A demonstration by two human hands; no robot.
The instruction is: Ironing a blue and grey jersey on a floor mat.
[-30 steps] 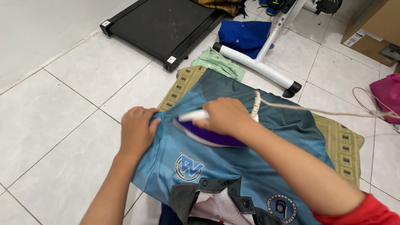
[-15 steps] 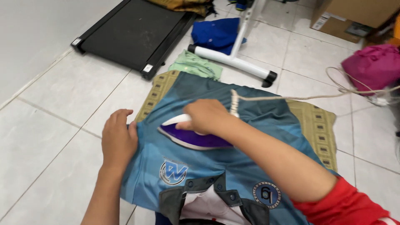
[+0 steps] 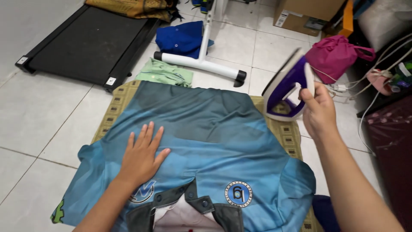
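A blue polo shirt [image 3: 206, 129] lies spread, front up, on a patterned olive mat [image 3: 116, 101] on the tiled floor [image 3: 34, 116]; its long axis runs from the grey buttoned collar [image 3: 189, 206] at the near edge of the mat to the hem at the far edge. The left hand [image 3: 141, 154] rests flat on the shirt's chest, fingers spread wide and pointing toward the far edge, just above a round emblem partly covered by the wrist; a second round badge [image 3: 238, 193] sits on the opposite side of the chest. The right hand [image 3: 319, 111] is closed around the handle of a purple and white iron [image 3: 287, 86], held in the air above the right edge of the mat, clear of the shirt. The iron is tilted steeply, its long axis running from the lower left up to the right, with its pale soleplate facing left and upward. Beyond the far edge of the mat lie a folded green garment [image 3: 165, 73] and a blue garment [image 3: 180, 38], the latter under the white tubular stand [image 3: 201, 64]. A black treadmill deck [image 3: 86, 43] occupies the far left floor. At the far right are a cardboard box [image 3: 307, 15] and a pink cloth bag [image 3: 337, 53], knotted shut so that its contents cannot be seen, with pale cords [image 3: 377, 86] trailing beside it
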